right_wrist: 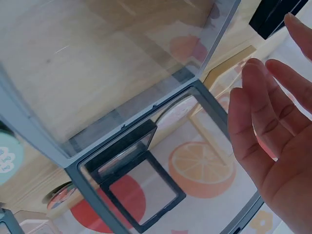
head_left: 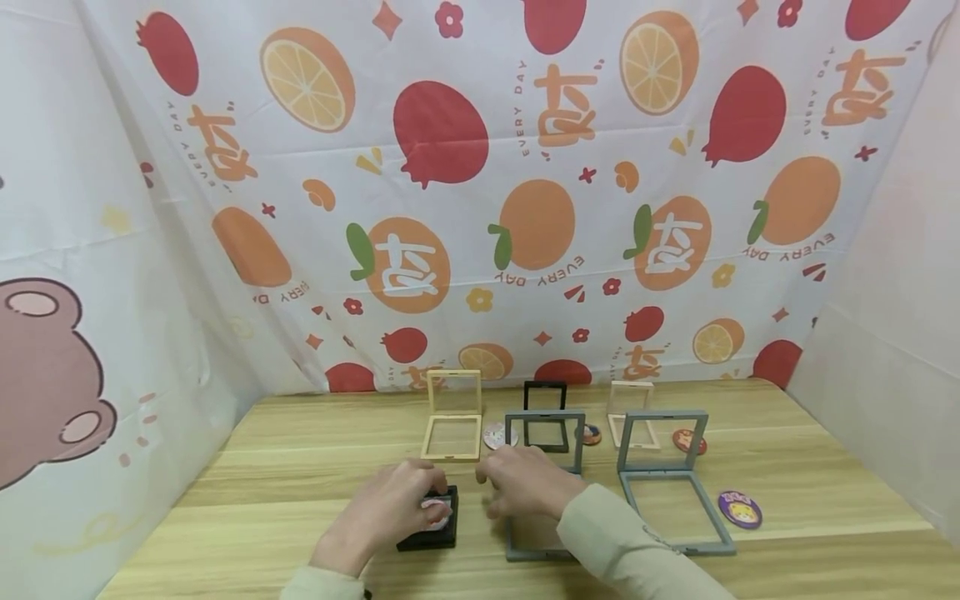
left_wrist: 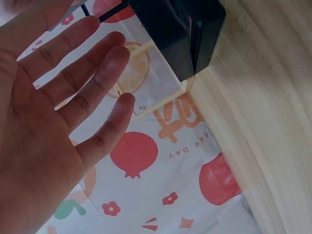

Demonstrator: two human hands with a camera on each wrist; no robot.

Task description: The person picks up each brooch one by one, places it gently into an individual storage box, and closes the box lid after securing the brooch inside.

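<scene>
A black display frame (head_left: 429, 537), folded together, lies on the table under my left hand (head_left: 388, 510). A round pinkish-white badge (head_left: 432, 505) shows at its top between the fingers; I cannot tell whether it is inside or on it. In the left wrist view the fingers extend loosely beside the black frame (left_wrist: 168, 34), with no grip visible. My right hand (head_left: 528, 482) hovers over a standing, unfolded grey display frame (head_left: 545, 415), partly hiding it. Loosely bent, its fingers (right_wrist: 258, 117) hold nothing in the right wrist view.
Another unfolded grey frame (head_left: 663, 414) stands to the right, beside a purple badge (head_left: 740, 509). Behind are a yellow frame (head_left: 454, 416), a small black frame (head_left: 545, 385), a cream frame (head_left: 632, 385) and several badges, including a white one (head_left: 495, 435). A fruit-print cloth (head_left: 465, 333) hangs at the back.
</scene>
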